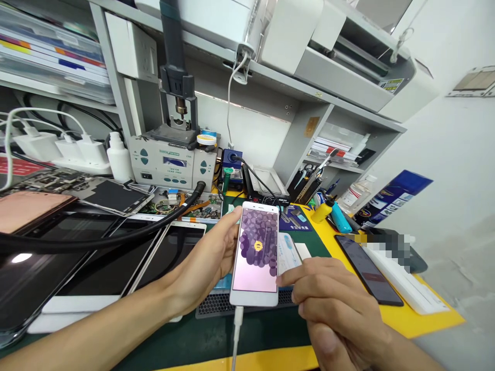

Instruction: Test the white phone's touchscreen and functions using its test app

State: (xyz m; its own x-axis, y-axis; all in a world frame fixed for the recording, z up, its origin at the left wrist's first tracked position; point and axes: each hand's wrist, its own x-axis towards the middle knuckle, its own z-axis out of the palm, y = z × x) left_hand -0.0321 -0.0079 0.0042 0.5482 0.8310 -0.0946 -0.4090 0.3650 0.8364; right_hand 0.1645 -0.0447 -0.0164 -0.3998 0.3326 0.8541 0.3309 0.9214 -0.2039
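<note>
A white smartphone [256, 275] stands tilted toward me, its lit screen showing purple circles and a small yellow icon. My left hand [216, 247] grips it from the left edge, thumb along the side and the other fingers mostly hidden behind. From the phone's bottom end a white charging cable [236, 330] hangs down. My right hand [336, 299] is at the lower right of the phone, its index fingertip at the screen's right edge. Whether that fingertip touches the glass I cannot tell. The other fingers are curled, with nothing visible in them.
Several phones and screens [112, 257] lie at the left, crossed by a thick black hose [154, 234]. A soldering station [172, 162] stands behind. A dark phone [369, 270] and a white box [406, 283] lie on the right. Beneath is a green mat [266, 330].
</note>
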